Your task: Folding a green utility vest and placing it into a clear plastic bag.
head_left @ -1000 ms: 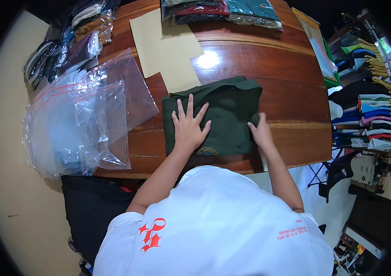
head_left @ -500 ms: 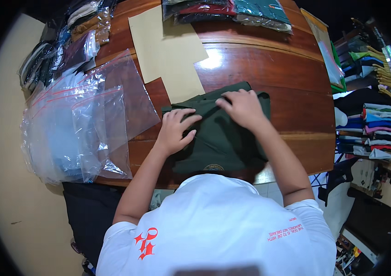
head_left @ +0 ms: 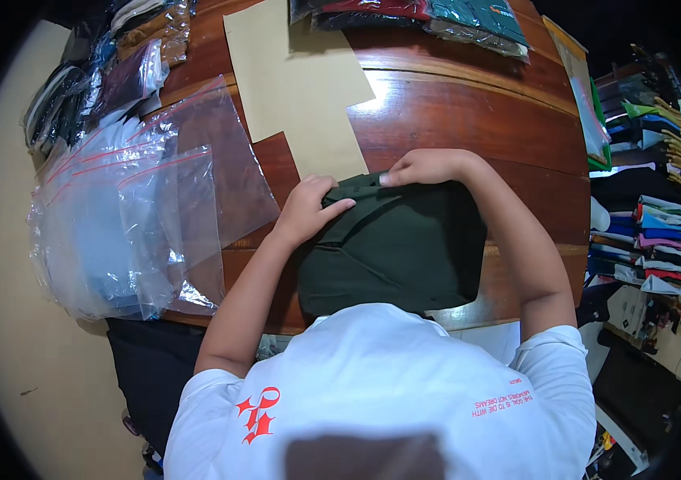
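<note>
A folded dark green shirt (head_left: 404,248) lies on the wooden table right in front of me, its near edge against my body. My left hand (head_left: 308,210) grips its far left corner, thumb on top of the cloth and fingers curled over the edge. At the far edge, my right hand (head_left: 420,166) pinches the cloth between thumb and bent fingers, close to my left hand. Narrow folded layers show between the two hands. A slanting crease runs across the top of the shirt.
Clear plastic bags (head_left: 128,216) with red seal strips are piled on the left. A tan cardboard template (head_left: 284,80) lies beyond the shirt. Bagged garments (head_left: 476,24) sit at the far edge, more (head_left: 128,80) at far left. Clothes on hangers (head_left: 652,232) stand right of the table (head_left: 468,112).
My right hand has gone from lying spread on the cloth to pinching its far edge, nearer my left hand. The left fingers have curled round the corner. A round emblem near the front is now out of sight.
</note>
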Demonstrator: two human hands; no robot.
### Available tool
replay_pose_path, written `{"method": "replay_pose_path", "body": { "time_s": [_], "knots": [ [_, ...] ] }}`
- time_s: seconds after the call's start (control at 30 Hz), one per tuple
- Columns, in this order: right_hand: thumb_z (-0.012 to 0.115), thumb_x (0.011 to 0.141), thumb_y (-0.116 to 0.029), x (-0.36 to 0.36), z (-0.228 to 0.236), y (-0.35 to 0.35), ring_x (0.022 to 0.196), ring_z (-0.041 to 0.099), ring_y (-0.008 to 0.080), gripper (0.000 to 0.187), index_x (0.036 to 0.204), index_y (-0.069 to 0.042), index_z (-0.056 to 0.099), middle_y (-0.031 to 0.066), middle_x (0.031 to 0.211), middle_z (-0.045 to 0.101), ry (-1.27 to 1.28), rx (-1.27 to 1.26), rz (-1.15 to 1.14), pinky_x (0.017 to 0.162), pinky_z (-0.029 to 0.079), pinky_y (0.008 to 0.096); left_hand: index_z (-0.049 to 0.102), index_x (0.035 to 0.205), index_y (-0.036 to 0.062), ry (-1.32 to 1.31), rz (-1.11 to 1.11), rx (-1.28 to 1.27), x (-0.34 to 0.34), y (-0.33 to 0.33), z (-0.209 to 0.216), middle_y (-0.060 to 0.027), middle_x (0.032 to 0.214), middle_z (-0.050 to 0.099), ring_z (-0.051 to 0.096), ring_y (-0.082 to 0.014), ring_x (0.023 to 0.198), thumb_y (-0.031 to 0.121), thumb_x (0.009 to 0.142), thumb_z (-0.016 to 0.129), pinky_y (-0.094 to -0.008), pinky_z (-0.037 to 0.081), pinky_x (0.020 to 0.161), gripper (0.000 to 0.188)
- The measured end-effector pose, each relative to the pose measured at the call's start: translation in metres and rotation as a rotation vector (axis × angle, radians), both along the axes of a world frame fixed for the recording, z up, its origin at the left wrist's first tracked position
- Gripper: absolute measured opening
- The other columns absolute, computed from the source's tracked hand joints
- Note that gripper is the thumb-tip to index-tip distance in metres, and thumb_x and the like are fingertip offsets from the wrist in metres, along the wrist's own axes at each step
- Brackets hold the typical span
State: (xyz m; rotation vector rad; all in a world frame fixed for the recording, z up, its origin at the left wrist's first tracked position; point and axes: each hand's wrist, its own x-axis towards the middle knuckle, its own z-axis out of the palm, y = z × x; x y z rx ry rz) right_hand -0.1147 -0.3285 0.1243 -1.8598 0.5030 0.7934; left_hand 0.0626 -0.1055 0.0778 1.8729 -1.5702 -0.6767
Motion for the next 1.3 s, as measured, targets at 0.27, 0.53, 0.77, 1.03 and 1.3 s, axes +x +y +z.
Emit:
{"method": "replay_pose_path", "body": {
  "time_s": [0.27,0.53,0.77,1.03,1.3],
  "knots": [
    [0.055,0.093,-0.067,-0.011,-0.021,-0.017,0.12,0.062,0.0302,0.079,0.132,0.001,0.063,0.0175,0.131,0.065,0.16,-0.009,-0.108,0.105,0.045,0.0382,0.06,0.08,-0.0024,0.163,0.344,-0.067,0.0,0.015,-0.018,-0.0179,0.073,0.061,0.06,-0.0344,0.068,0.029,0.084,0.076,-0.0412,0.048,0.065,0.036],
    [0.069,0.087,-0.055,-0.036,-0.04,-0.001,0.096,0.067,0.036,0.053,0.109,-0.007,0.071,0.0184,0.097,0.071,-0.238,-0.567,0.049,0.084,0.052,0.0454,0.06,0.085,-0.001,-0.015,0.238,0.014,0.002,0.011,-0.032,-0.022,0.079,0.062,0.062,-0.041,0.078,0.033,0.087,0.07,-0.0469,0.049,0.071,0.036],
    [0.069,0.085,-0.05,-0.035,-0.071,-0.004,0.076,0.065,0.0353,0.043,0.092,-0.009,0.057,0.0122,0.073,0.064,-0.659,-1.012,0.081,0.071,0.051,0.0469,0.059,0.09,-0.0003,-0.08,0.231,-0.141,-0.001,0.017,-0.043,-0.0214,0.084,0.062,0.062,-0.0404,0.081,0.031,0.089,0.067,-0.0487,0.048,0.072,0.032],
    [0.068,0.088,-0.044,-0.022,-0.021,0.019,0.13,0.049,0.0289,0.061,0.137,-0.012,0.052,0.0084,0.139,0.054,-0.364,-1.272,0.097,0.108,0.035,0.0587,0.062,0.091,0.0064,-0.355,0.253,-0.102,-0.009,0.011,-0.042,-0.014,0.083,0.062,0.063,-0.0363,0.08,0.036,0.091,0.064,-0.0474,0.048,0.07,0.03],
    [0.055,0.094,-0.055,-0.014,-0.063,0.093,0.144,0.038,0.0312,0.067,0.144,-0.011,0.051,0.0121,0.15,0.047,-0.618,-0.992,-0.124,0.121,0.023,0.0541,0.064,0.093,0.0099,-0.489,0.211,-0.087,-0.014,0.013,-0.041,-0.0099,0.084,0.062,0.063,-0.0317,0.08,0.036,0.091,0.064,-0.0461,0.046,0.068,0.026]
  ]
}}
